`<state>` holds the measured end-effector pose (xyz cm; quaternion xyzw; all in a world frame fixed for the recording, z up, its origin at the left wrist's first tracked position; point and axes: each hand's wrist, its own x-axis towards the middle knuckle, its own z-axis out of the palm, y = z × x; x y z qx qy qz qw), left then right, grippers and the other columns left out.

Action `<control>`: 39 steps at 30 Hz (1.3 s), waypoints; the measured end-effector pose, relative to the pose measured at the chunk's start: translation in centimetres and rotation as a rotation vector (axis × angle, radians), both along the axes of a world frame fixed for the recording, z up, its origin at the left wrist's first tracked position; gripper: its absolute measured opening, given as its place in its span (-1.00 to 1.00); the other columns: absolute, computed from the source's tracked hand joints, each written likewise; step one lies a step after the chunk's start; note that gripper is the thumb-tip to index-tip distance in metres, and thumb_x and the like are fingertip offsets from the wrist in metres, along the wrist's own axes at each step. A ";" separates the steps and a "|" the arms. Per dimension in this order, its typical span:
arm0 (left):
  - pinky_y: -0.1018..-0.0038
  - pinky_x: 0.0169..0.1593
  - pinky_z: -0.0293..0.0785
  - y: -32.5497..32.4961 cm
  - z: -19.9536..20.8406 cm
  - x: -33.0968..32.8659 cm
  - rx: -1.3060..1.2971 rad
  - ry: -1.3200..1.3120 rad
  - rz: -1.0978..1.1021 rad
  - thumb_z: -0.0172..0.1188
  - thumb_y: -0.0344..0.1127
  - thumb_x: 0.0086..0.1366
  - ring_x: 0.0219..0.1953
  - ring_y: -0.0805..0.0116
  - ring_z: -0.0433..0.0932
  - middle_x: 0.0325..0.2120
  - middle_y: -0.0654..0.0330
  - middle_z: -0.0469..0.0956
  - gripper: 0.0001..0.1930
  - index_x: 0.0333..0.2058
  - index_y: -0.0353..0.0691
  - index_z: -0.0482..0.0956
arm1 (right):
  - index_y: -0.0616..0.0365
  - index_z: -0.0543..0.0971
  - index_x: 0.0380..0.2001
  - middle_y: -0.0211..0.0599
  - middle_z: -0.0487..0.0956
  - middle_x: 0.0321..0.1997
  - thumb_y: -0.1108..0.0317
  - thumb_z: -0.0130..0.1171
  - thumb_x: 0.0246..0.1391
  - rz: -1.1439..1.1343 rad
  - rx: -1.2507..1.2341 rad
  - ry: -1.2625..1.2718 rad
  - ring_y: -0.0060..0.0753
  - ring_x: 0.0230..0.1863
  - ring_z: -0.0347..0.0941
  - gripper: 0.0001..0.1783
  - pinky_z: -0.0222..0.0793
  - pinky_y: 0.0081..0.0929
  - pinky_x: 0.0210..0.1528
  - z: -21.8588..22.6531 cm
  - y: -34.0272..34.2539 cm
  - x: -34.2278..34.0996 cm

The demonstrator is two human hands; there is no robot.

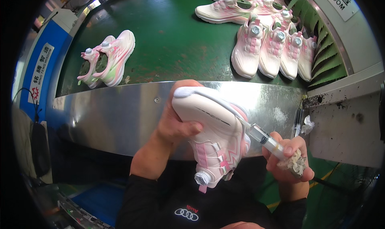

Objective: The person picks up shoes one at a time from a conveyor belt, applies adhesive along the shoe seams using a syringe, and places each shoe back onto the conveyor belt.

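A white and pink sneaker [208, 124] is tilted with its toe up and its round lacing dial toward me. My left hand [180, 122] is closed around its toe end, thumb on the upper and the other fingers hidden behind. In my right hand [288, 153] is a clear plastic syringe [266, 140], gripped by the barrel and plunger. The syringe's tip meets the sneaker's side near the edge of the sole. Crumpled whitish paper or tape [294, 163] wraps the plunger end, against my right palm.
Beyond a metal ledge [120, 116] runs a green conveyor belt [160, 40]. A pair of similar sneakers [114, 58] stands on its left, several more [248, 48] on its right. Beside the right-hand machine wall [345, 128] lie a dark slim tool [298, 120] and crumpled tissue [308, 125].
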<state>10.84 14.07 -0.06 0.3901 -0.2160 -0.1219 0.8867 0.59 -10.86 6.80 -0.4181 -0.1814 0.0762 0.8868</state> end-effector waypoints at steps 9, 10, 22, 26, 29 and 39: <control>0.19 0.04 0.45 0.9 -0.3 0.6 0.165 0.174 0.057 0.36 0.04 -0.09 -0.04 0.08 0.49 -0.05 -0.03 0.43 -0.18 0.08 -0.32 0.28 | 0.05 0.42 -0.18 -0.16 0.50 -0.50 -0.13 0.22 -0.04 -0.020 -0.115 0.061 -0.37 -0.32 0.28 -0.47 0.16 -0.47 -0.21 -2.5 -0.7 -0.8; 0.19 0.04 0.45 1.1 -0.6 0.8 0.199 0.192 0.021 0.33 0.09 -0.07 -0.03 0.08 0.48 -0.05 -0.01 0.43 -0.17 0.09 -0.31 0.27 | 0.00 0.42 -0.19 -0.17 0.52 -0.55 -0.10 0.19 0.01 -0.027 -0.125 0.067 -0.39 -0.32 0.25 -0.54 0.11 -0.46 -0.21 -2.9 -0.8 -0.7; 0.27 0.00 0.48 0.1 -1.2 2.2 -0.051 0.315 -0.020 0.20 -0.04 0.15 -0.06 0.15 0.51 -0.06 -0.05 0.47 -0.34 0.10 -0.37 0.27 | 0.33 0.41 -0.03 -0.20 0.40 -0.24 -0.01 0.39 -0.16 0.036 -0.044 0.136 -0.35 -0.22 0.43 -0.25 0.31 -0.51 -0.15 -5.7 -2.0 -2.4; 0.26 0.03 0.46 0.4 -1.6 2.6 -0.126 0.358 -0.097 0.16 -0.03 0.19 -0.03 0.13 0.50 -0.05 -0.04 0.46 -0.37 0.09 -0.38 0.28 | 0.33 0.41 -0.03 -0.19 0.40 -0.23 0.00 0.41 -0.17 0.051 -0.048 0.175 -0.36 -0.22 0.42 -0.25 0.30 -0.50 -0.14 -5.4 -2.3 -3.3; 0.24 0.05 0.44 0.4 -1.6 2.8 -0.156 0.394 -0.110 0.13 -0.03 0.21 -0.02 0.12 0.49 -0.04 -0.05 0.46 -0.38 0.09 -0.38 0.28 | 0.33 0.43 -0.04 -0.19 0.42 -0.24 0.00 0.41 -0.18 0.049 -0.057 0.229 -0.37 -0.24 0.41 -0.25 0.28 -0.53 -0.17 -5.4 -2.4 -4.0; 0.21 0.07 0.42 0.3 -1.9 3.6 -0.161 0.532 -0.117 0.14 0.00 0.19 -0.01 0.13 0.47 -0.04 -0.04 0.46 -0.39 0.08 -0.32 0.30 | 0.25 0.50 -0.11 -0.18 0.59 -0.34 -0.09 0.41 -0.23 -0.014 -0.146 0.133 -0.49 -0.35 0.29 -0.27 0.10 -0.57 -0.29 -6.5 -3.1 -5.2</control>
